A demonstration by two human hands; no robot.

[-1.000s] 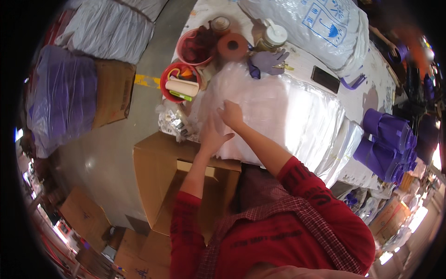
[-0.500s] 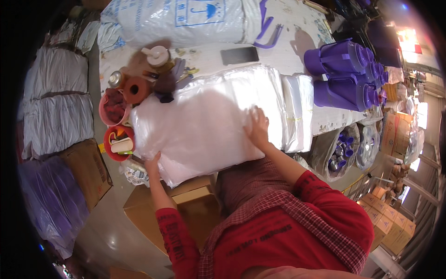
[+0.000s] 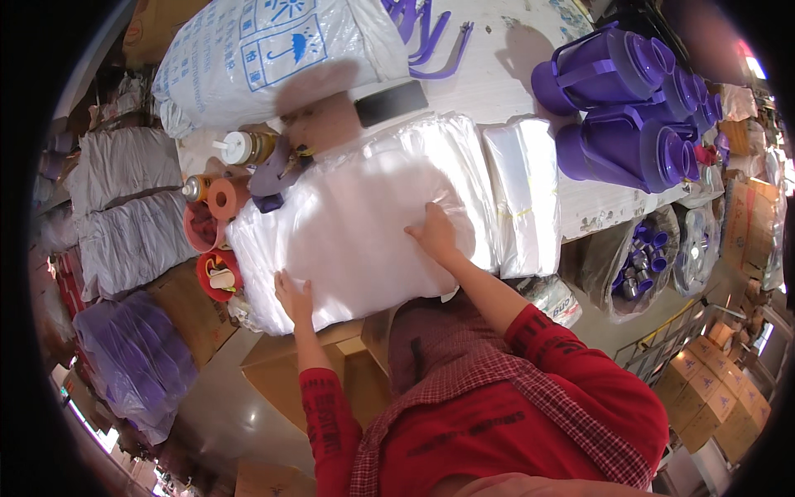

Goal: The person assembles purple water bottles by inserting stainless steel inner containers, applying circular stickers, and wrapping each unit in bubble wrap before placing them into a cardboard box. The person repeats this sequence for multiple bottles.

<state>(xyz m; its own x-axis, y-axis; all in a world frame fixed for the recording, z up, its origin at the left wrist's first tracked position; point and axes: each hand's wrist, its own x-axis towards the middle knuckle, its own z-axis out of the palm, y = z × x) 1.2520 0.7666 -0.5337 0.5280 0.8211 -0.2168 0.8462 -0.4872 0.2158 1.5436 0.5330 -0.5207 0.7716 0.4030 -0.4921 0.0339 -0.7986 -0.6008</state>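
Note:
A thick stack of white translucent plastic bags (image 3: 356, 240) lies in front of me on the white table. My left hand (image 3: 294, 298) rests on the stack's near left part, fingers stretched out. On its right part lies my right hand (image 3: 435, 234), with the thumb apart from the fingers and nothing held. Against the stack's right side is a second, narrower pile of clear plastic bags (image 3: 523, 199). Beyond the stack, a dark flat phone (image 3: 391, 103) lies on the table.
Several purple jugs (image 3: 625, 149) lie at the right. A large white printed sack (image 3: 281, 58) and purple handles (image 3: 439, 45) are at the back. Left stand a pump bottle (image 3: 240, 148), a tape roll (image 3: 225, 199) and a red basket (image 3: 217, 277). Below is an open carton (image 3: 286, 373).
My view has turned a little. My left hand has moved from the stack's near left edge onto its top. My right hand has shifted slightly left across the stack.

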